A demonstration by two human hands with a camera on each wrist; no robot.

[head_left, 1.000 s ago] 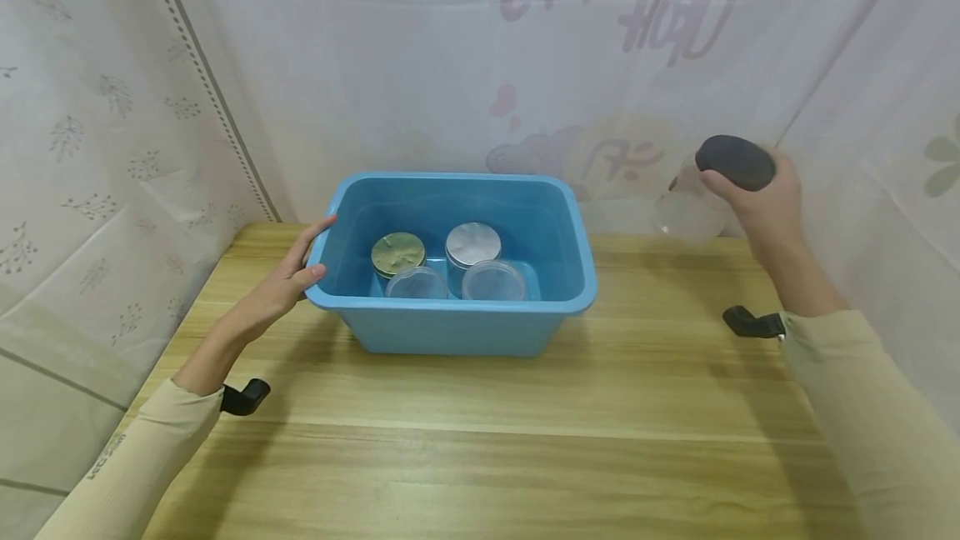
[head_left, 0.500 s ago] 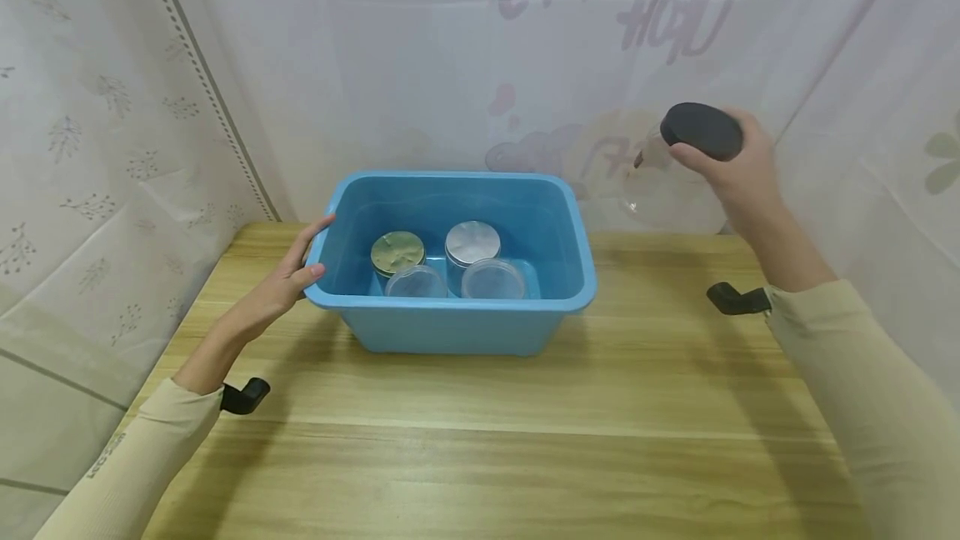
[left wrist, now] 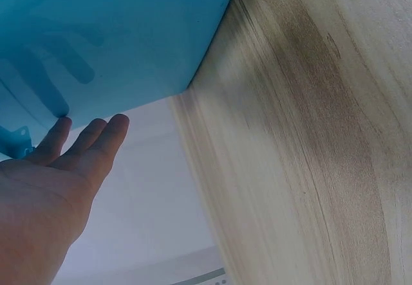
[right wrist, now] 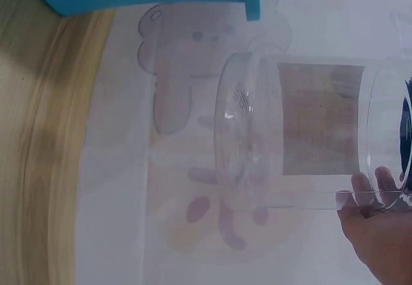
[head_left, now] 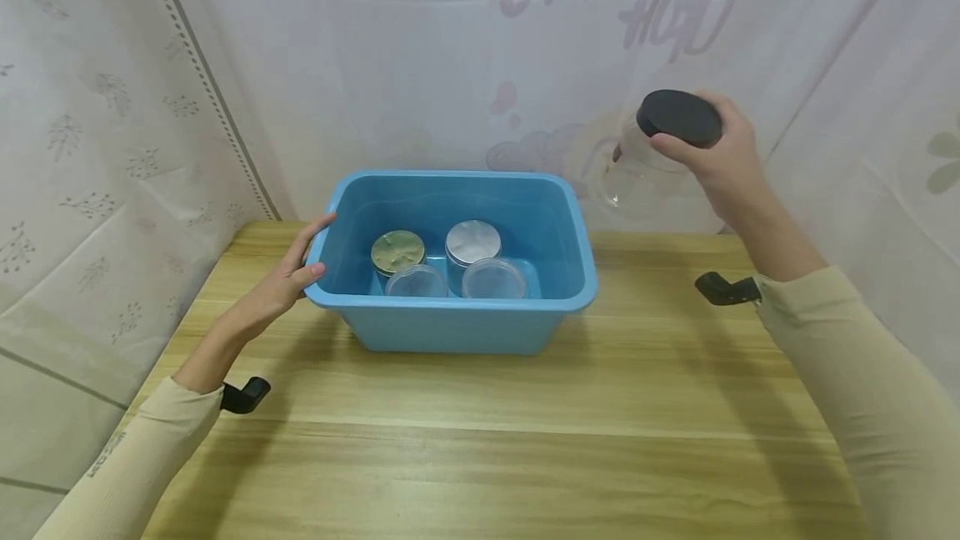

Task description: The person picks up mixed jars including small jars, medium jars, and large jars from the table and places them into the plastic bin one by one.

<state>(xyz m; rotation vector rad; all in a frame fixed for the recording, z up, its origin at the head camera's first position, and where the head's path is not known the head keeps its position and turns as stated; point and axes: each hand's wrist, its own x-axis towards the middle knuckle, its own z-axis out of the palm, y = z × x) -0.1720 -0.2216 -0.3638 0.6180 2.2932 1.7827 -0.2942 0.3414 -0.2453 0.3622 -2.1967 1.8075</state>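
Note:
A blue plastic tub (head_left: 450, 327) stands on the wooden table. My left hand (head_left: 281, 277) holds its left rim, with the thumb and one finger on the rim; in the left wrist view, other fingers of that hand (left wrist: 71, 169) lie against the outer wall below. To the tub's right, my right hand (head_left: 723, 157) grips a clear plastic jar (head_left: 633, 177) close to its black lid (head_left: 678, 117). The jar is in the air, tilted, its base toward the tub. A pale label (right wrist: 320, 119) shows on it in the right wrist view.
Inside the tub sit a gold-lidded can (head_left: 398, 252), a silver-lidded can (head_left: 473, 242) and two containers with clear tops, the left one (head_left: 417, 281) and the right one (head_left: 493, 279). A printed white curtain (head_left: 420, 65) hangs behind the table (head_left: 480, 457).
My right hand has lifted the jar and brought it leftward, nearer the tub. My left hand and the tub have stayed in place.

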